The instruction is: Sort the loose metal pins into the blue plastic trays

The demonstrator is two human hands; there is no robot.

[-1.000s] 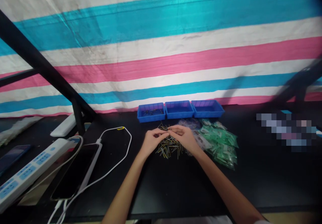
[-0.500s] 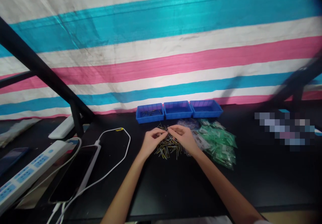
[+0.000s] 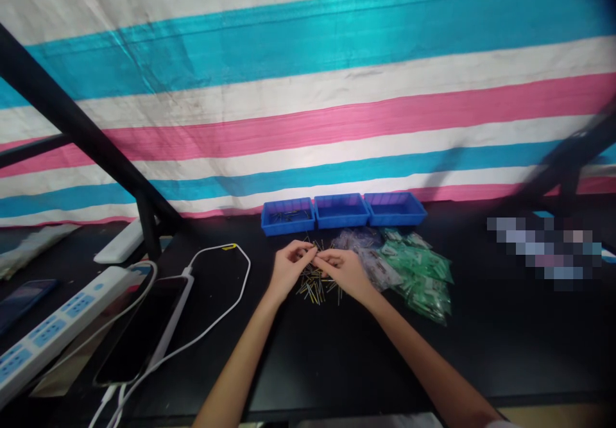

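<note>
Over a loose pile of thin metal rods (image 3: 315,292), dark and gold-coloured, my two hands meet at the fingertips. My left hand (image 3: 290,267) is closed, thumb pressed against the fingers. My right hand (image 3: 345,271) also pinches, its thumb and finger touching the left fingertips. Whatever sits between them is too small to name. Just behind the hands stands a blue tray (image 3: 289,224) with several thin rods in it. The hands hide the upper part of the pile.
Two more blue trays, a middle one (image 3: 342,221) and a right one (image 3: 397,218), continue the row. Green plastic packets (image 3: 426,277) and clear packets (image 3: 380,271) lie right of the pile. At left are a phone (image 3: 142,332), a white cable (image 3: 249,264) and a power strip (image 3: 62,322).
My right hand has shifted slightly left and down, and its fingers sit lower against the left hand. The left hand has barely moved. More of the clear packets now shows.
</note>
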